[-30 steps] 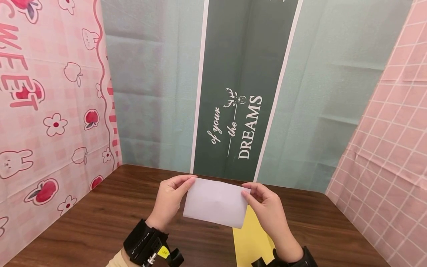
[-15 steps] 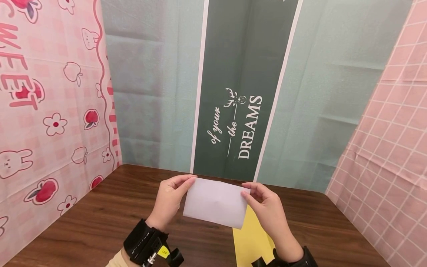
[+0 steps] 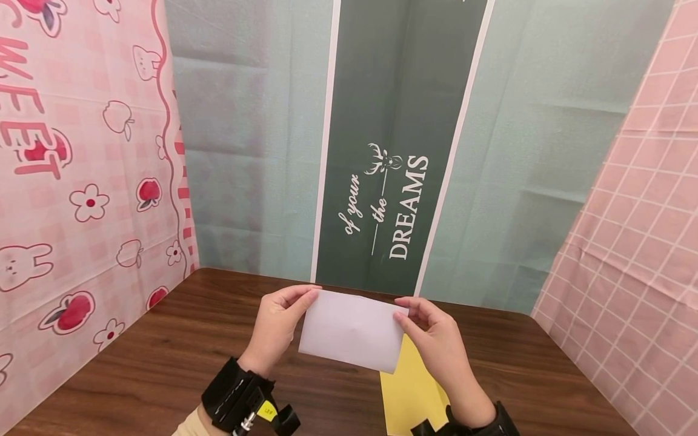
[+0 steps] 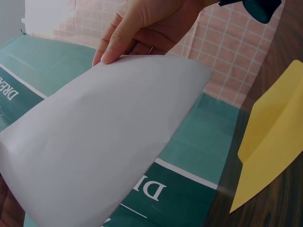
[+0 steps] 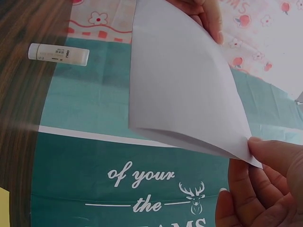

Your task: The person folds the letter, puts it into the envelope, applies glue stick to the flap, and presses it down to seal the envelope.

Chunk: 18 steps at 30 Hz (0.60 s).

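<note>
A folded sheet of white paper (image 3: 353,332) is held up over the table by both hands. My left hand (image 3: 277,327) pinches its upper left corner between thumb and fingers. At the upper right corner, my right hand (image 3: 440,342) pinches it the same way. Seen from the right wrist, the white paper (image 5: 182,80) shows two layers, with a gap between them along its open short side. Beneath the right forearm lies a yellow paper piece (image 3: 411,390), partly covered in the head view. The left wrist view shows a raised crease in the yellow piece (image 4: 277,127).
A small white tube (image 5: 59,54) lies near the far table edge in the right wrist view; the head view does not show it. The brown wooden table (image 3: 152,351) ends at a green hanging cloth (image 3: 245,181). Pink patterned cloths hang at both sides.
</note>
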{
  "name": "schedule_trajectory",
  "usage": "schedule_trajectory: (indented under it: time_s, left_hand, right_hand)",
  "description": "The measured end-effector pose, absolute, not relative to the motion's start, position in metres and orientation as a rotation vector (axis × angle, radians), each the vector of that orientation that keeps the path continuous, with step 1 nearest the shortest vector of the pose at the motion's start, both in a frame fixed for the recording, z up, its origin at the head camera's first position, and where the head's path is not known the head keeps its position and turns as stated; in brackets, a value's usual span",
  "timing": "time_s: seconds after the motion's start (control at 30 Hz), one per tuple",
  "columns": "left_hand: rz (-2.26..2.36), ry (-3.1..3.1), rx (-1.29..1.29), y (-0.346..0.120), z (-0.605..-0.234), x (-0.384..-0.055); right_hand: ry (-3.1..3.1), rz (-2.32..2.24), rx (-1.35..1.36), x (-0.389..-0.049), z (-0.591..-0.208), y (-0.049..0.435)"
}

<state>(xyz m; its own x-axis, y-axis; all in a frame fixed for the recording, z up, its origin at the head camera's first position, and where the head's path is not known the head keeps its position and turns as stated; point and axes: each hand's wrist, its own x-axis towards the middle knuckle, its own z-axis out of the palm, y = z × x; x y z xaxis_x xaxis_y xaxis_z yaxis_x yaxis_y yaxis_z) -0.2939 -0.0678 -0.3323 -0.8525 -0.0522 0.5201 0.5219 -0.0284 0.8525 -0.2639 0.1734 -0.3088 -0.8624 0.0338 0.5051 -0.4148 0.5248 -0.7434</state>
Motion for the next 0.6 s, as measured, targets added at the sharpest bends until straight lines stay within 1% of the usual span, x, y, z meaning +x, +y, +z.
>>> schedule_trajectory:
  time_s: [0.4, 0.5, 0.6]
  left_hand:
    - [-1.941, -1.848, -0.493, -0.071, -0.329, -0.291]
    - [-1.852, -1.911, -0.53, -0.074, -0.332, -0.292]
    - [-1.673, -2.052, -0.636, -0.079, -0.341, -0.293]
  right_hand:
    - [-2.317, 1.287, 0.337, -0.264, -0.307, 0.171]
    - [-2.345, 1.174, 0.389, -0.265, -0.311, 0.174]
    - [-2.412, 1.023, 0.477, -0.267, -0.324, 0.179]
